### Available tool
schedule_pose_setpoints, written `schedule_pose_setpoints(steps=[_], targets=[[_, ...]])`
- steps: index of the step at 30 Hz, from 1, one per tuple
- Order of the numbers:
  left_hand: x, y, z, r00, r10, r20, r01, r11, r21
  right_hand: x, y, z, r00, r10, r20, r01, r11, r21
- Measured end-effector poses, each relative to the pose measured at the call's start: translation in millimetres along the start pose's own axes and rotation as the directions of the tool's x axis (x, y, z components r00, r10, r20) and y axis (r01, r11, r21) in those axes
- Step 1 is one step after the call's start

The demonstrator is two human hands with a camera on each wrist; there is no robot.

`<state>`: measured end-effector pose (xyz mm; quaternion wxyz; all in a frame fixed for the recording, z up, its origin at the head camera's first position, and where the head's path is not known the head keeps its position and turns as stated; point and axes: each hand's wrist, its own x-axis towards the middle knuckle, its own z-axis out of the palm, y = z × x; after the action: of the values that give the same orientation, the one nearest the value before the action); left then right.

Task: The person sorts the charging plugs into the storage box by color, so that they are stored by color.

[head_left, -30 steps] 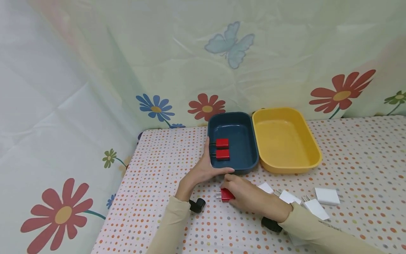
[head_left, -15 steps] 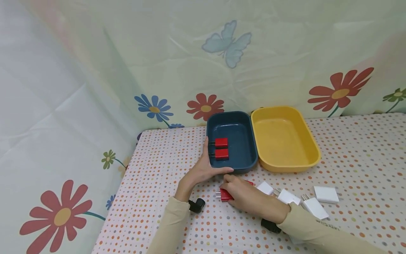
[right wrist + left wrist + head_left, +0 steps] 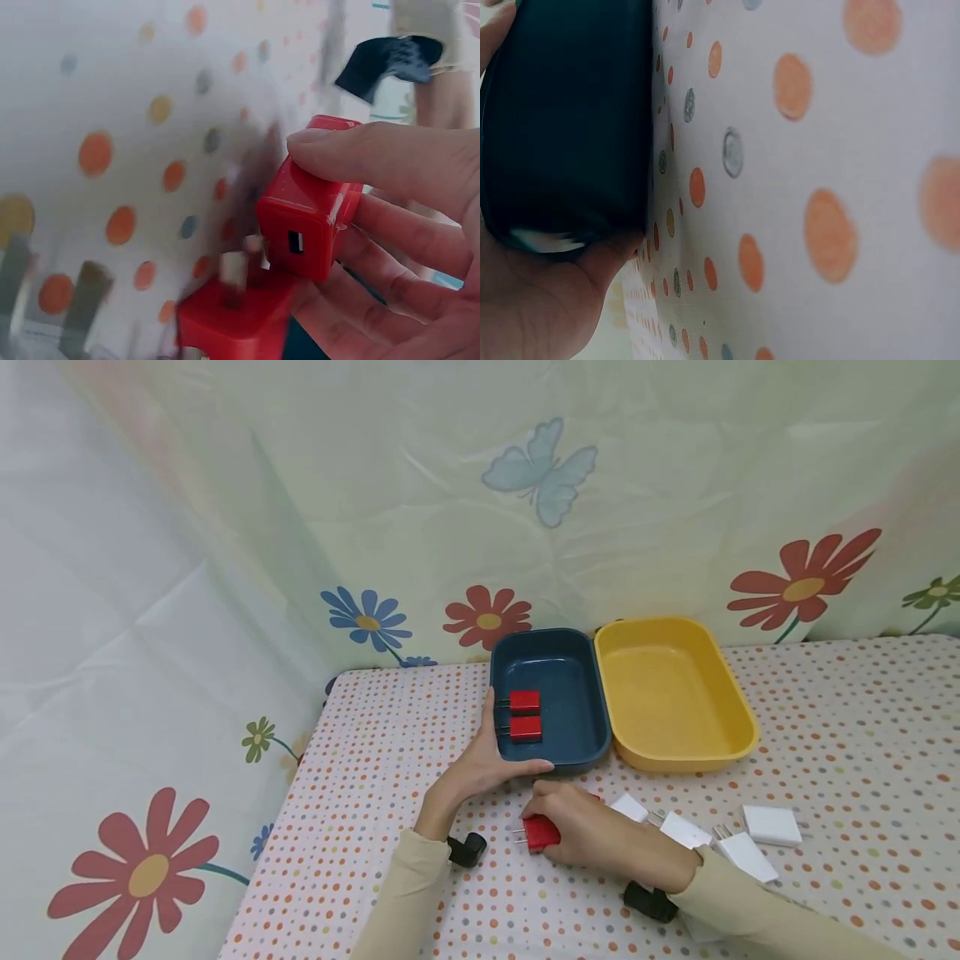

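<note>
In the head view my right hand [image 3: 592, 831] pinches a red charger plug [image 3: 542, 833] just over the table, prongs toward the left. The right wrist view shows the thumb on top of this red plug [image 3: 300, 217], its port facing the camera. Another red charger plug [image 3: 236, 319] lies close by, largely hidden by the hand in the head view. My left hand [image 3: 483, 764] rests against the near left corner of a blue tray [image 3: 573, 693], thumb along the front wall and fingers along the left wall. Two red plugs [image 3: 525, 702] lie inside that tray, side by side.
A yellow tray [image 3: 675, 702] stands against the blue one on its right. Several white charger plugs [image 3: 746, 855] are scattered on the dotted tablecloth [image 3: 405, 735] at the right, one partly under the right sleeve [image 3: 750, 902]. A printed curtain [image 3: 645, 527] hangs behind the table.
The right hand has shifted slightly toward the near edge with the red plug, whose prongs now tilt a little differently. The left hand and the trays stay put.
</note>
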<state>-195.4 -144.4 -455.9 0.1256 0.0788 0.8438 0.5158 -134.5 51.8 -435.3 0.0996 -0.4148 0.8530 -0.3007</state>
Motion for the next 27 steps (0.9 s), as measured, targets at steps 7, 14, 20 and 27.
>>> schedule_pose_setpoints(steps=[7,14,20,27], targets=[[-0.6,1.0,-0.1,1.000,-0.004,-0.013,0.004,1.000,0.006,-9.1,-16.7,-25.6,0.998,0.055,0.007,-0.055,0.998,0.041],[2.1,-0.2,-0.9,1.000,0.009,0.017,-0.009,1.000,0.019,-8.6,-18.8,-58.1,0.990,0.044,-0.133,-0.049,0.998,-0.029],[3.6,-0.4,-2.1,0.997,0.062,0.043,-0.060,0.998,-0.033,-1.4,-13.6,-79.2,0.957,-0.010,-0.289,-0.014,0.997,-0.080],[4.9,-0.9,-1.3,0.994,0.099,0.053,-0.094,0.992,-0.088,8.7,-5.6,-92.9,0.934,0.016,-0.358,-0.052,0.994,-0.092]])
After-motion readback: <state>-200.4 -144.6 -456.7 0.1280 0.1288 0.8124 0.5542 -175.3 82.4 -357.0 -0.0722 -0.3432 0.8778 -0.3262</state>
